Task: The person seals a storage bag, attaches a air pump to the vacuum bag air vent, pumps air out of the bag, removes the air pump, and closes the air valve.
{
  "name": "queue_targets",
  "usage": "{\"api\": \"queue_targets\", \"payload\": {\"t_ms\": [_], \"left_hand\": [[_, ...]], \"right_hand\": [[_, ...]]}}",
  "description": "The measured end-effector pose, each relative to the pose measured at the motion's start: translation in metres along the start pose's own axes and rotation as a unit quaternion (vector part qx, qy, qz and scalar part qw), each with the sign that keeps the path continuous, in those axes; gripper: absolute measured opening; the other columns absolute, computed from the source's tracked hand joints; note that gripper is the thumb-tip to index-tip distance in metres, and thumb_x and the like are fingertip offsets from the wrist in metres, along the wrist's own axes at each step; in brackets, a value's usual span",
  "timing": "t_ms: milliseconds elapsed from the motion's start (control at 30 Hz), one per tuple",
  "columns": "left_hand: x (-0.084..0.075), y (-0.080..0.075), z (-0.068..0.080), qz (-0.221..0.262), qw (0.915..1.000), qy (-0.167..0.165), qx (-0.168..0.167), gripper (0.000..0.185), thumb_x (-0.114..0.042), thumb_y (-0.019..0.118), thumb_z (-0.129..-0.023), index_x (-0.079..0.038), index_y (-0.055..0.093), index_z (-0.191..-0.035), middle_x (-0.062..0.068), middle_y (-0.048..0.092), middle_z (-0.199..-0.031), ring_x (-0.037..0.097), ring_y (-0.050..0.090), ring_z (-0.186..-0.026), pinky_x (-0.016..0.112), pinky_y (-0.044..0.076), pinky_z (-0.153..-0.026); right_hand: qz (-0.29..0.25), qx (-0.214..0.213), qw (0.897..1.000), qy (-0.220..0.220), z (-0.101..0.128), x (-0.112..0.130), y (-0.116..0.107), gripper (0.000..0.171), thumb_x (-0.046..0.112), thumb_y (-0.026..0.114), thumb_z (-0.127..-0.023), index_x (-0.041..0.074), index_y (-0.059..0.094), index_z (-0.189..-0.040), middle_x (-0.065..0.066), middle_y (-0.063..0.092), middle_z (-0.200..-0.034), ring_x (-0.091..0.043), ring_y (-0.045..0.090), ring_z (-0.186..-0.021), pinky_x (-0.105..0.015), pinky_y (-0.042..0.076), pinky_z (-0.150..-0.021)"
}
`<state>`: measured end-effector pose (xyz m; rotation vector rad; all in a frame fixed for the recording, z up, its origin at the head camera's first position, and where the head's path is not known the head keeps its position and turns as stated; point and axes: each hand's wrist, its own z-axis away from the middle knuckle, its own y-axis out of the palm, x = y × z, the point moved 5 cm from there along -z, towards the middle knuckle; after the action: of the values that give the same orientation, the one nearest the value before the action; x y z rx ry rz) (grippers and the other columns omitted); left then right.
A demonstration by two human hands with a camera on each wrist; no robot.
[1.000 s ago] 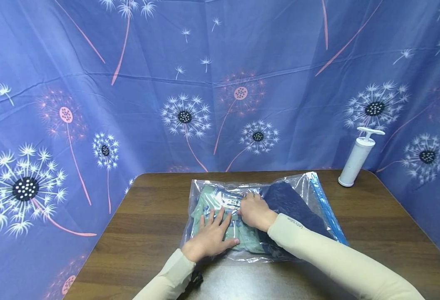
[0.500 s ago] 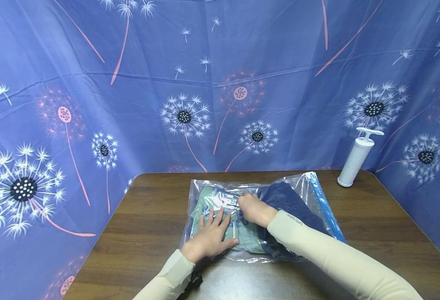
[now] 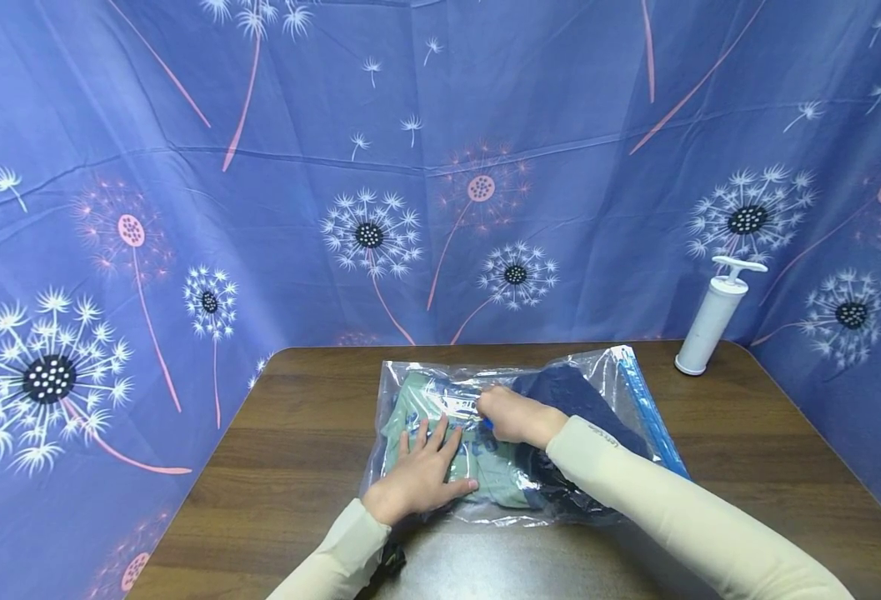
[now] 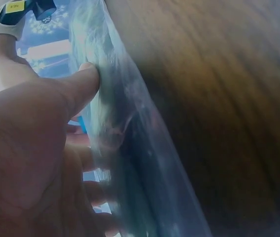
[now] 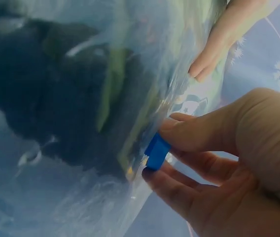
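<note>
Clear plastic bag of folded clothes is laid mid-table. It is pressed flat by the left hand, fingers straight and spread. At its 1 o'clock, a blue cap is pinched by the right hand.

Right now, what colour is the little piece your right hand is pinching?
Blue. The little piece, pinched by the right hand against the clear bag, shows best from the right wrist.

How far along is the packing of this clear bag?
Done: green and navy clothes sit inside the clear plastic bag. In hand: the left hand presses flat on the bag; the right hand pinches a small blue plastic piece at it. Left: the white hand pump stands untouched at the table's far corner.
</note>
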<state>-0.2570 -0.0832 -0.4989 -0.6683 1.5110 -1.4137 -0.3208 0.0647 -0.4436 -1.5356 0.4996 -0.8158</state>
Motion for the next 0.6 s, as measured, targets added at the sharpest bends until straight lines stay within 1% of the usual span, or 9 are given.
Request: {"api": "queue_targets", "payload": {"t_ms": [100, 167, 233, 333, 400, 467, 533, 600], "left_hand": [[0.001, 0.000, 0.000, 0.000, 1.0000, -0.001, -0.001, 0.092, -0.070, 0.054, -0.096, -0.015, 0.027, -0.164, 0.015, 0.012, -0.173, 0.050, 0.012, -0.156, 0.077, 0.013, -0.119], [0.001, 0.000, -0.001, -0.001, 1.0000, 0.000, -0.002, 0.093, -0.071, 0.053, -0.095, -0.015, 0.027, -0.164, 0.015, 0.012, -0.173, 0.050, 0.013, -0.156, 0.076, 0.014, -0.119], [0.001, 0.000, -0.001, -0.001, 1.0000, 0.000, -0.003, 0.093, -0.071, 0.054, -0.095, -0.014, 0.027, -0.164, 0.015, 0.013, -0.173, 0.050, 0.013, -0.156, 0.077, 0.014, -0.118], [0.000, -0.001, -0.001, -0.002, 1.0000, 0.004, -0.007, 0.094, -0.071, 0.054, -0.095, -0.013, 0.028, -0.164, 0.016, 0.014, -0.172, 0.051, 0.014, -0.155, 0.077, 0.015, -0.118], [0.000, -0.001, 0.000, -0.002, 1.0000, 0.003, -0.007, 0.094, -0.071, 0.054, -0.095, -0.014, 0.028, -0.164, 0.016, 0.013, -0.172, 0.051, 0.014, -0.155, 0.077, 0.014, -0.118], [0.000, -0.001, 0.000, -0.003, 1.0000, 0.003, -0.008, 0.094, -0.071, 0.053, -0.095, -0.014, 0.027, -0.164, 0.016, 0.013, -0.172, 0.051, 0.013, -0.155, 0.077, 0.014, -0.118], [0.000, -0.001, 0.000, -0.003, 1.0000, 0.003, -0.009, 0.094, -0.072, 0.053, -0.095, -0.014, 0.027, -0.164, 0.016, 0.012, -0.172, 0.051, 0.013, -0.155, 0.077, 0.014, -0.119], [0.000, -0.001, 0.001, -0.002, 0.9999, 0.004, -0.009, 0.094, -0.072, 0.053, -0.095, -0.014, 0.026, -0.164, 0.016, 0.012, -0.172, 0.051, 0.013, -0.155, 0.076, 0.013, -0.119]], "right_hand": [[0.001, -0.009, 1.000, -0.008, 0.000, -0.001, -0.002, 0.024, -0.016, 0.069, -0.080, -0.001, 0.078, -0.097, -0.012, 0.072, -0.096, -0.027, 0.068, -0.089, -0.040, 0.060, -0.082], [0.001, -0.020, 1.000, -0.012, 0.000, -0.002, -0.005, 0.028, -0.016, 0.069, -0.080, -0.002, 0.078, -0.101, -0.014, 0.073, -0.101, -0.031, 0.069, -0.095, -0.040, 0.060, -0.086], [-0.002, -0.031, 0.999, -0.015, 0.002, -0.003, -0.010, 0.028, -0.016, 0.068, -0.081, -0.004, 0.078, -0.104, -0.016, 0.072, -0.103, -0.033, 0.070, -0.097, -0.041, 0.061, -0.086], [-0.005, -0.047, 0.999, -0.014, 0.011, -0.008, -0.018, 0.028, -0.018, 0.067, -0.080, -0.005, 0.077, -0.102, -0.017, 0.072, -0.102, -0.032, 0.070, -0.096, -0.042, 0.061, -0.086], [0.001, -0.059, 0.998, -0.016, 0.021, -0.014, -0.023, 0.028, -0.019, 0.066, -0.077, -0.004, 0.078, -0.098, -0.016, 0.072, -0.098, -0.030, 0.069, -0.092, -0.043, 0.060, -0.085], [0.009, -0.068, 0.998, -0.009, 0.036, -0.023, -0.029, 0.029, -0.018, 0.066, -0.076, -0.004, 0.077, -0.098, -0.016, 0.071, -0.097, -0.029, 0.069, -0.090, -0.042, 0.060, -0.084], [0.017, -0.077, 0.997, -0.002, 0.054, -0.034, -0.036, 0.028, -0.017, 0.068, -0.076, -0.004, 0.077, -0.099, -0.015, 0.069, -0.096, -0.028, 0.068, -0.088, -0.041, 0.061, -0.081], [0.020, -0.088, 0.996, 0.008, 0.074, -0.047, -0.044, 0.024, -0.015, 0.070, -0.079, -0.005, 0.076, -0.101, -0.015, 0.068, -0.097, -0.029, 0.068, -0.088, -0.040, 0.061, -0.080]]}}
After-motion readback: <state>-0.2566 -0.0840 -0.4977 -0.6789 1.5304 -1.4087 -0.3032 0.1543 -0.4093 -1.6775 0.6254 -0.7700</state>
